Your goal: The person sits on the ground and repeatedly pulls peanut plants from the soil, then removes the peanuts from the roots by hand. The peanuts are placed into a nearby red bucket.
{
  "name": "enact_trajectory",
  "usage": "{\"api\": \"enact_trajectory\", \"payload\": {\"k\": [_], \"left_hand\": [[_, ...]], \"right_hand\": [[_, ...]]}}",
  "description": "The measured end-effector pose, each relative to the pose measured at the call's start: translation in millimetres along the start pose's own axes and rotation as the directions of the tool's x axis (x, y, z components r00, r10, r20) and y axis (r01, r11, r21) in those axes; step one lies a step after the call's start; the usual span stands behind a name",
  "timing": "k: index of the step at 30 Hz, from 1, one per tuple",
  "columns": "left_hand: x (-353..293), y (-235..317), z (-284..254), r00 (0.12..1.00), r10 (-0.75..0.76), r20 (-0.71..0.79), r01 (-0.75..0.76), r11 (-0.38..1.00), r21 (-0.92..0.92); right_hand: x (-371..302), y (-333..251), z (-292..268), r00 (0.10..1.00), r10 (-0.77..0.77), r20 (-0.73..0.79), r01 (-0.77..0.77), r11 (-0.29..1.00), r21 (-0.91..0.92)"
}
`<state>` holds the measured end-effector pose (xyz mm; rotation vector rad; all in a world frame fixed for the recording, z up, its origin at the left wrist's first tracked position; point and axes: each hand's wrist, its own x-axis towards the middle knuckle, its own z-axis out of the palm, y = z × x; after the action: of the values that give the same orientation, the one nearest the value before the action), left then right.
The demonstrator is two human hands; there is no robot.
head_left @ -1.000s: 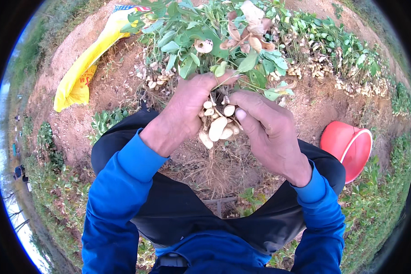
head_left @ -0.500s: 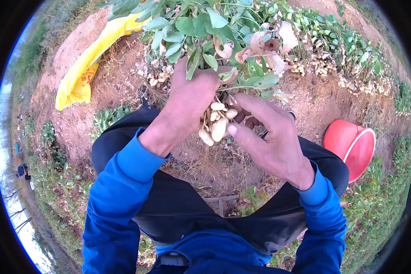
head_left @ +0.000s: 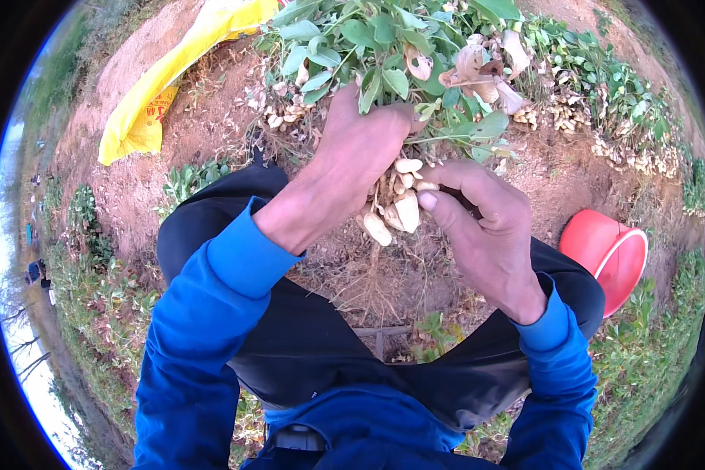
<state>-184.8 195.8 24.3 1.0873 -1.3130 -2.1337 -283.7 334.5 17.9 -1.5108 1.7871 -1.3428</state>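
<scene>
You are mid-pluck: your left hand (head_left: 352, 160) grips the leafy peanut plant (head_left: 384, 39) at its stem over your lap while your right hand (head_left: 482, 227) pinches a pod in the pale cluster (head_left: 395, 205), so a firm tug downward seems called for next.

sack (head_left: 153, 102) left, bucket (head_left: 607, 254) right of plant (head_left: 384, 39)

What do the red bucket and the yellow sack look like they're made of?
The bucket looks like moulded plastic: even red colour, smooth, slightly glossy wall and a thin pale rim. The sack seems to be thin plastic or woven plastic cloth: bright yellow, limp, creased flat on the soil; the weave is too small to tell.
</scene>
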Motion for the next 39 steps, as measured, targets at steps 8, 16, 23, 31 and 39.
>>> {"api": "enact_trajectory", "payload": {"k": [8, 16, 23, 31, 39], "left_hand": [[6, 1, -14, 0.991, -0.047, -0.126, 0.038, 0.996, -0.075], [9, -7, -14, 0.979, 0.050, -0.199, -0.033, 0.996, 0.086], [7, -20, -6, 0.964, 0.233, -0.125, -0.189, 0.938, 0.290], [4, -24, 2, 0.977, 0.185, -0.103, -0.124, 0.894, 0.430], [6, -7, -4, 0.991, -0.109, -0.077, 0.129, 0.926, 0.356]], "right_hand": [[-2, 8, -19, 0.906, 0.292, -0.308, -0.284, 0.956, 0.073], [-10, -13, 0, 0.846, 0.513, 0.146, -0.514, 0.711, 0.479], [-15, 1, 17, 0.853, 0.483, 0.199, -0.520, 0.749, 0.411], [-25, 13, 27, 0.898, 0.436, 0.068, -0.438, 0.863, 0.252], [-21, 1, 15, 0.921, 0.360, 0.151, -0.390, 0.844, 0.369]]}}
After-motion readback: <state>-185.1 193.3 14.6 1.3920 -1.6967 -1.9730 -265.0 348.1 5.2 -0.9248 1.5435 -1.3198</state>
